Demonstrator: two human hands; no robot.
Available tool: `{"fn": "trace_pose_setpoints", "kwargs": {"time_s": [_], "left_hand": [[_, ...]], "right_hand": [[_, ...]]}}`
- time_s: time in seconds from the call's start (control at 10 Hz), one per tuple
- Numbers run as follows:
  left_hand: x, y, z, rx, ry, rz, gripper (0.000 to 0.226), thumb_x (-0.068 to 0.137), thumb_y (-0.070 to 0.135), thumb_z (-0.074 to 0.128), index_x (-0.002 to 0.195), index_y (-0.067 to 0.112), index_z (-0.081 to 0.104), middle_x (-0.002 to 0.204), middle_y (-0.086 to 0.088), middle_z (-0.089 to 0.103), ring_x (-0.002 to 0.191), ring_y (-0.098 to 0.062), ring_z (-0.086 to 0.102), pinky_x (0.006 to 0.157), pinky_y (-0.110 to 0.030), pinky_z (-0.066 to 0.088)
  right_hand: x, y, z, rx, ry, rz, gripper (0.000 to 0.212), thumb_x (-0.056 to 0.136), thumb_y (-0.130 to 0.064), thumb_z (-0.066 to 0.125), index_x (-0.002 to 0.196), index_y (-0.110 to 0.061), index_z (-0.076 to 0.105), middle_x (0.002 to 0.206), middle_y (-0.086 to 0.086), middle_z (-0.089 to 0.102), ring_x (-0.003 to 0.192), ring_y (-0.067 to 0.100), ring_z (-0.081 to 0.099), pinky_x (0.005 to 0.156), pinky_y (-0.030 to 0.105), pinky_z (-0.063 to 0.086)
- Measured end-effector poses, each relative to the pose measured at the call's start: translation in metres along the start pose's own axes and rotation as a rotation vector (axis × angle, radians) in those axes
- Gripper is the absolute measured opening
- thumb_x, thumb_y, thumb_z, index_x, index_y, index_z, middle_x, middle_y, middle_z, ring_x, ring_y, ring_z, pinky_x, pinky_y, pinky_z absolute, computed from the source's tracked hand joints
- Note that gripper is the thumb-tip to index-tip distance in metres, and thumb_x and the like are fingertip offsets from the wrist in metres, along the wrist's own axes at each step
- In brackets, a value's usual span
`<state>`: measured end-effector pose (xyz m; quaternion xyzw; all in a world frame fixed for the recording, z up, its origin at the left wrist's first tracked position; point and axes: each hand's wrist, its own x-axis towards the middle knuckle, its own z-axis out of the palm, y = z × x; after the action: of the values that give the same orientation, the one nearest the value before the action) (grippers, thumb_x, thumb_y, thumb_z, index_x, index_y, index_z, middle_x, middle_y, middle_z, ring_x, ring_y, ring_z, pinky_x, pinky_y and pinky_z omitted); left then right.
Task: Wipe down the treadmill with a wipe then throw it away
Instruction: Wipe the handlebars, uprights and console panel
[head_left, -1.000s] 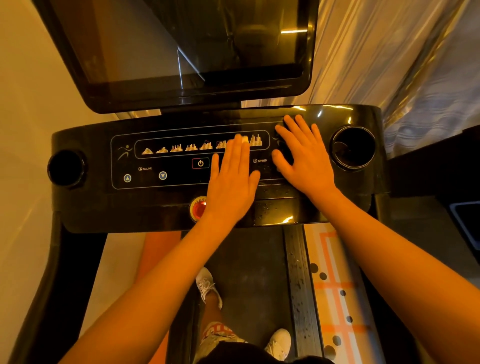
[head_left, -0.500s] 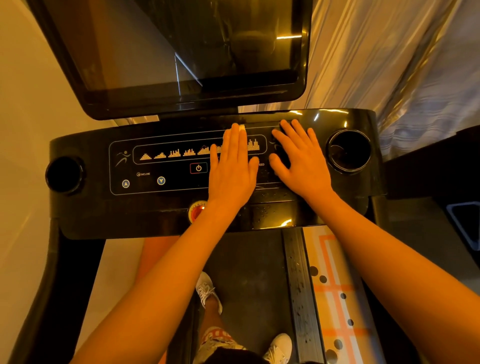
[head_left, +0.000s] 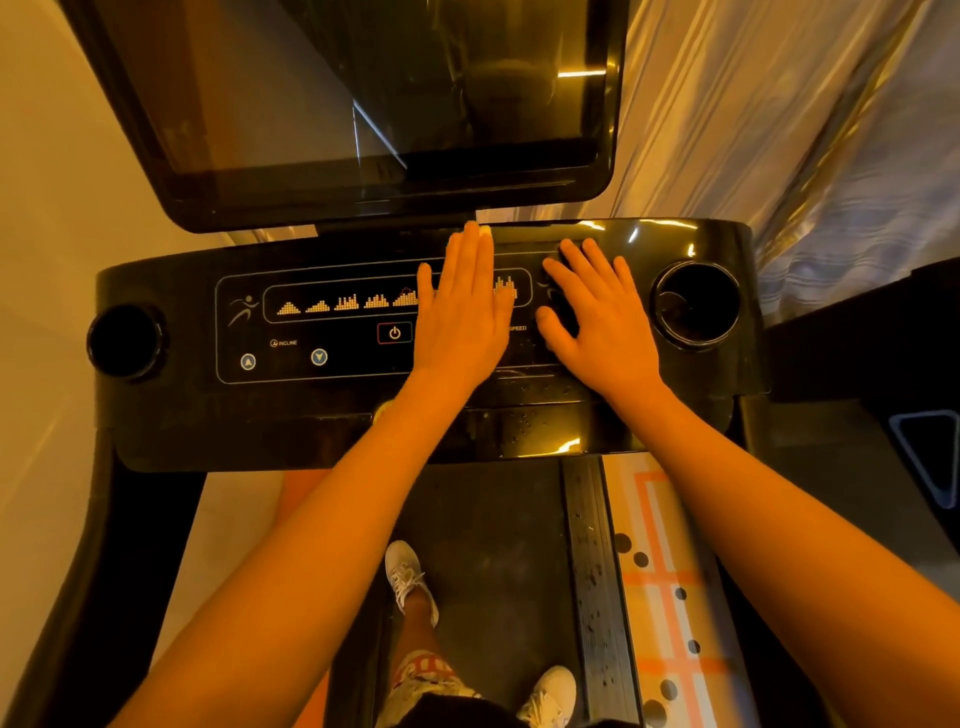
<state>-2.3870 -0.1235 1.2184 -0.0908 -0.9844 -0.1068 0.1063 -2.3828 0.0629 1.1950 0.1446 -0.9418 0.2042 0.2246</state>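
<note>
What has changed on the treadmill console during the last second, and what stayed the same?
The left hand, flat on the console, slid forward; its fingers now reach the console's far edge under the screen. Nothing was gripped or released. The right hand stayed flat beside the right cup holder, fingers spread.

the glossy black treadmill console (head_left: 171, 415) carries both my hands, laid flat. my left hand (head_left: 460, 322) covers the lit panel's middle. my right hand (head_left: 602, 322) lies just beside it at 3 o'clock, near the cup holder (head_left: 696, 304). water drops (head_left: 524, 426) speckle the console's front edge at 6 o'clock.
</note>
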Motion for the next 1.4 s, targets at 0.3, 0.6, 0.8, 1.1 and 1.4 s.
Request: {"fn": "trace_pose_setpoints", "kwargs": {"time_s": [0.3,0.6,0.8,1.1,1.4], "left_hand": [[-0.08,0.007,0.023,-0.016,-0.02,0.013,0.067,0.108,0.043,0.021,0.164,0.016,-0.004,0.172,-0.005,-0.008,0.158,-0.021,-0.008,0.127,-0.049,0.003],[-0.075,0.011,0.031,0.068,0.007,-0.05,0.069,0.104,0.047,0.01,0.164,0.015,-0.001,0.172,-0.006,-0.006,0.158,-0.022,-0.005,0.124,-0.05,0.001],[-0.133,0.011,0.048,0.051,0.005,-0.007,0.067,0.108,0.044,0.02,0.164,0.014,-0.003,0.172,-0.007,-0.005,0.158,-0.022,-0.003,0.126,-0.051,0.011],[-0.08,0.017,0.033,0.089,0.018,-0.053,0.067,0.106,0.047,0.009,0.164,0.015,-0.001,0.172,-0.006,-0.006,0.158,-0.022,-0.005,0.123,-0.049,-0.002],[-0.015,0.018,0.011,0.036,0.017,-0.05,0.068,0.109,0.045,0.021,0.164,0.015,-0.004,0.172,-0.006,-0.007,0.158,-0.023,-0.006,0.124,-0.051,0.001]], "right_hand": [[0.001,0.001,0.0,0.008,0.005,0.002,0.056,0.103,-0.044,0.05,0.154,-0.021,0.044,0.166,0.005,0.032,0.157,0.024,0.018,0.126,0.044,0.006],[0.0,0.001,0.001,0.015,0.0,0.0,0.056,0.103,-0.044,0.049,0.154,-0.021,0.045,0.166,0.005,0.033,0.157,0.024,0.018,0.126,0.044,0.007],[0.001,0.002,-0.001,0.03,0.006,-0.003,0.056,0.103,-0.043,0.049,0.154,-0.021,0.045,0.166,0.005,0.032,0.157,0.024,0.018,0.126,0.044,0.006],[0.001,0.001,0.0,0.02,0.0,-0.003,0.056,0.103,-0.043,0.049,0.154,-0.021,0.044,0.166,0.005,0.032,0.157,0.024,0.018,0.126,0.044,0.006],[0.0,0.001,0.001,0.016,0.013,-0.001,0.055,0.104,-0.042,0.051,0.154,-0.021,0.045,0.166,0.004,0.032,0.157,0.022,0.016,0.127,0.043,0.005]]}}
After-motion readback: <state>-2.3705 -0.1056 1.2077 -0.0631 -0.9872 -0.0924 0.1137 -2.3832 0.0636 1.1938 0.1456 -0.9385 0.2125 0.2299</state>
